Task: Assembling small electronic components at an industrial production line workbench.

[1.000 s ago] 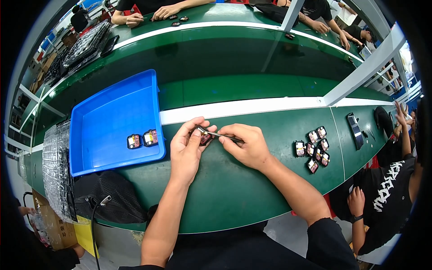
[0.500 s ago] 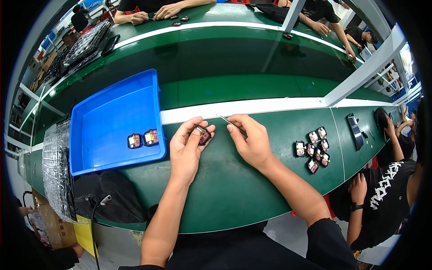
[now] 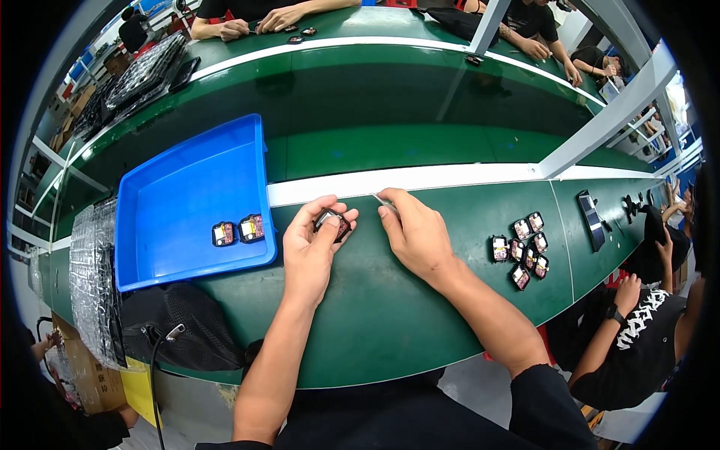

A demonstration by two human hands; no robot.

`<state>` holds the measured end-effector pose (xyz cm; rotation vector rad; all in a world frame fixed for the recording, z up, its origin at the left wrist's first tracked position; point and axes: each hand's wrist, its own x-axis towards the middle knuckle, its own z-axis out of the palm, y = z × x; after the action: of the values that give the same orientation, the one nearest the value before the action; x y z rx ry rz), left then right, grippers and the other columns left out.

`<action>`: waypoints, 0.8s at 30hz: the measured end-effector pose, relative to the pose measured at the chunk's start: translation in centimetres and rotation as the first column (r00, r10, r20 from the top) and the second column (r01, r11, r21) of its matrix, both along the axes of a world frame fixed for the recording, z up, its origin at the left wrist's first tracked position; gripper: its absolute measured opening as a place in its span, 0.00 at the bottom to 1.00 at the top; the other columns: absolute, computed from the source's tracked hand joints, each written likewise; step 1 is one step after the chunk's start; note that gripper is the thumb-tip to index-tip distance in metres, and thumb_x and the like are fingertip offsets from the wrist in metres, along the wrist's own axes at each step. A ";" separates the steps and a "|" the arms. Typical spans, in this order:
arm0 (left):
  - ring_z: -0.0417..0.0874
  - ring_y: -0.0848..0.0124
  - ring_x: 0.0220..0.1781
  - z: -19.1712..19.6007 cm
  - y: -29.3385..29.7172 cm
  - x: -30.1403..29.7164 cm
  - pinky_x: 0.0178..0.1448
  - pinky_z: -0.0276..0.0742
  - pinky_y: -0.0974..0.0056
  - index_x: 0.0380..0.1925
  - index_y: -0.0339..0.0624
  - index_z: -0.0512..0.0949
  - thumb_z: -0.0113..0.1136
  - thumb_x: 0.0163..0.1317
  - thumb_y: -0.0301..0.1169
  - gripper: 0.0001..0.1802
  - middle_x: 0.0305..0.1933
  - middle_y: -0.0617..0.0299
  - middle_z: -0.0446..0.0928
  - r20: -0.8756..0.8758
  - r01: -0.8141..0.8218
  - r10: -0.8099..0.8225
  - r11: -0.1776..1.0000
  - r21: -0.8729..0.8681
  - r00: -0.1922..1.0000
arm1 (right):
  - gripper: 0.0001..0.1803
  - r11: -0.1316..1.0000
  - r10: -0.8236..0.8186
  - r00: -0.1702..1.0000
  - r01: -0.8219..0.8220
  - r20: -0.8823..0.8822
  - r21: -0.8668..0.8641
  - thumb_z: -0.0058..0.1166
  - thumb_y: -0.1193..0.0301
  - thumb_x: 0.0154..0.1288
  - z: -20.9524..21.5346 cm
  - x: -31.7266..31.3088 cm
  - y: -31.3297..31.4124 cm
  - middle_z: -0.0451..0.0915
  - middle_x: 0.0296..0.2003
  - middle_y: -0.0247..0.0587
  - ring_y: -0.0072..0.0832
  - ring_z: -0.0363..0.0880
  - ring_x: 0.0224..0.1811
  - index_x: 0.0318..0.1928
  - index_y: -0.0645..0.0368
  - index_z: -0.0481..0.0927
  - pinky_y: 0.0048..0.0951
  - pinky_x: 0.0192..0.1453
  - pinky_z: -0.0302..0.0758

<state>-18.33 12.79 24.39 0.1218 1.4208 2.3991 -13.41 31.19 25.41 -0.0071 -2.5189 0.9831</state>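
Observation:
My left hand is closed around a small black-cased electronic module, its thumb across the top, above the green bench. To its right, my right hand pinches thin metal tweezers, mostly hidden by the fingers; their tip is apart from the module. Two similar modules, one beside the other, lie in the blue tray on my left. Further right on the bench, several more modules sit in a loose group, with reddish boards showing.
A black mesh bag lies against the tray's near side, bubble wrap left of it. A white rail and grey post border the bench. A black device lies far right. Co-workers sit opposite and at right.
The tweezers have turned in my right hand, and their tip is slightly further from the module. The module has tilted a little in my left hand. At right, a co-worker's arms have shifted.

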 end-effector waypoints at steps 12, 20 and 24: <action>0.88 0.64 0.53 -0.3 -0.3 0.1 0.57 0.87 0.57 0.62 0.35 0.73 0.58 0.77 0.24 0.16 0.54 0.56 0.80 -0.021 0.022 -0.022 1.000 0.015 1.000 | 0.10 0.990 0.133 0.991 -0.132 0.022 -0.041 0.64 0.69 0.73 0.0 0.3 -0.2 0.86 0.40 0.45 0.46 0.88 0.35 0.49 0.58 0.80 0.43 0.38 0.82; 0.89 0.66 0.50 0.1 -0.3 0.2 0.55 0.88 0.58 0.63 0.36 0.74 0.59 0.78 0.25 0.17 0.54 0.56 0.82 0.015 0.061 -0.061 0.998 0.032 0.998 | 0.10 0.990 0.132 0.991 -0.131 0.016 -0.059 0.65 0.70 0.72 -0.3 0.2 0.0 0.86 0.40 0.45 0.46 0.88 0.36 0.49 0.58 0.81 0.42 0.38 0.83; 0.88 0.64 0.54 0.3 -0.3 0.1 0.58 0.88 0.56 0.65 0.35 0.73 0.58 0.78 0.25 0.19 0.59 0.53 0.82 0.014 0.046 -0.046 0.999 0.009 0.999 | 0.11 0.988 0.135 0.991 -0.133 0.020 -0.076 0.66 0.71 0.71 -0.3 0.1 -0.2 0.86 0.41 0.45 0.45 0.88 0.37 0.50 0.59 0.81 0.42 0.39 0.84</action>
<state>-18.18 12.53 24.70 0.1382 1.3861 2.3644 -13.27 31.03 25.14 0.1303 -2.5313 1.1362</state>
